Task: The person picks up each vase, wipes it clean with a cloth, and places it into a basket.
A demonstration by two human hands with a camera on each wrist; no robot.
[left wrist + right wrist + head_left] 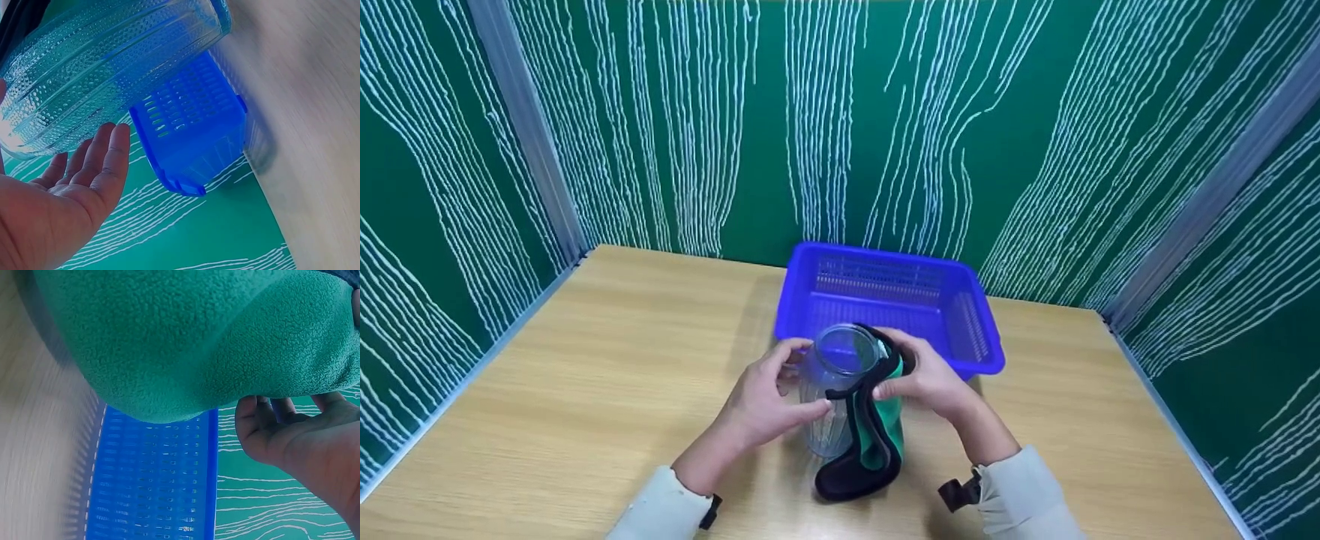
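A clear glass jar [825, 420] with a ribbed, dimpled body stands upright on the table, its round mouth facing up. Around its left side curve the fingers of my left hand [761, 397], the thumb tip at the edge of a black-trimmed green fleece sleeve [891, 412]. That sleeve covers the jar's right side and hangs loosely folded toward me. My right hand [926, 375] grips its upper part, thumb in front and fingers behind. The left wrist view has the jar [112, 73] close above the left fingers; in the right wrist view, green fleece [169, 343] hides the jar.
A blue plastic basket [988, 334] with slotted walls sits just behind the jar, near the table's back edge. The wooden table [585, 375] is enclosed by green panels [765, 150] with white wavy lines and metal corner posts [529, 127].
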